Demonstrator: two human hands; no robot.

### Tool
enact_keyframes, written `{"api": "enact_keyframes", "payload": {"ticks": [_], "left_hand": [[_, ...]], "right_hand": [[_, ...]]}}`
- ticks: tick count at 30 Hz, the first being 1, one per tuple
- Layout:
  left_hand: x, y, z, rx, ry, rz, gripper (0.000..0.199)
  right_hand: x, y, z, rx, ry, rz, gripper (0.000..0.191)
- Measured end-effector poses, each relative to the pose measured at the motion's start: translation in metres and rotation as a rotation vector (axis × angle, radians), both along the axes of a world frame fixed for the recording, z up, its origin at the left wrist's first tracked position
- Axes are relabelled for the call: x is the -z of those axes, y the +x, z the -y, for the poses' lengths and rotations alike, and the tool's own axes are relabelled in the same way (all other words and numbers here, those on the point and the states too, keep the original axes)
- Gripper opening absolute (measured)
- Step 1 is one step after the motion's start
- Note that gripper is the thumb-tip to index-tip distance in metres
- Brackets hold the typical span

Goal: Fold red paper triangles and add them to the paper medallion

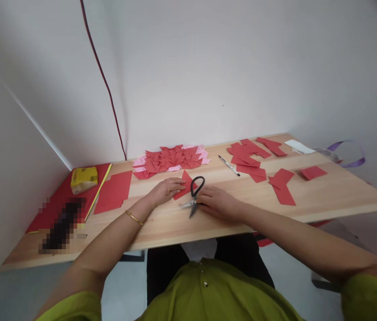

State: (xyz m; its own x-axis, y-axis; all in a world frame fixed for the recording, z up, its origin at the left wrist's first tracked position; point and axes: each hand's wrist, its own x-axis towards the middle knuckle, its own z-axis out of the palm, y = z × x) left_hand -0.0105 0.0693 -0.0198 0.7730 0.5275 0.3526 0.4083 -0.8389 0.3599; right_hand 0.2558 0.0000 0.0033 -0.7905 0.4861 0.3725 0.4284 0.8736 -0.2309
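My left hand [165, 191], a gold bangle at its wrist, has its fingers closed on the left edge of a small piece of red paper [186, 183] low over the wooden table. My right hand [220, 203] is closed on a pair of scissors [194, 201] just right of the paper. One black handle loop points up and away, while the other is hidden by my fingers. The blades are spread apart and point toward me and to the left. Behind my hands lies a group of folded red and pink paper pieces [171, 159].
On the table [165, 232], red paper rectangles [248, 154] lie at the right, near a pen [229, 166]. Larger red sheets [115, 191], a yellow packet [84, 179] and a blurred dark object [63, 225] are at the left. A cable [110, 91] hangs against the wall.
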Motion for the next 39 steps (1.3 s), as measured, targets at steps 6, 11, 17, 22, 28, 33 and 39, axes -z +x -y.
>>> {"api": "enact_keyframes", "payload": {"ticks": [6, 11, 17, 22, 28, 33, 39], "left_hand": [[0.003, -0.001, -0.003, -0.019, -0.047, 0.031, 0.025], [-0.001, -0.001, -0.002, -0.038, -0.105, 0.041, 0.029], [-0.009, 0.001, 0.007, -0.207, -0.177, -0.053, 0.044], [-0.010, 0.002, 0.010, -0.257, -0.151, -0.126, 0.048], [-0.011, 0.003, 0.011, -0.219, -0.090, -0.163, 0.047], [-0.009, 0.003, 0.011, -0.186, -0.058, -0.150, 0.047], [-0.006, 0.003, 0.010, -0.146, -0.024, -0.120, 0.044]], "right_hand": [[0.003, 0.067, -0.011, 0.218, 0.000, -0.018, 0.025], [-0.002, 0.071, -0.022, 0.213, -0.041, -0.049, 0.027], [-0.002, 0.003, -0.059, 0.205, -0.105, 0.001, 0.030], [0.001, -0.038, -0.070, 0.301, -0.181, 0.186, 0.028], [-0.008, -0.020, -0.062, 0.391, -0.224, 0.192, 0.016], [-0.014, 0.052, -0.076, 0.713, -0.290, -0.007, 0.037], [-0.026, 0.153, -0.093, 1.071, -0.327, -0.028, 0.037]]}}
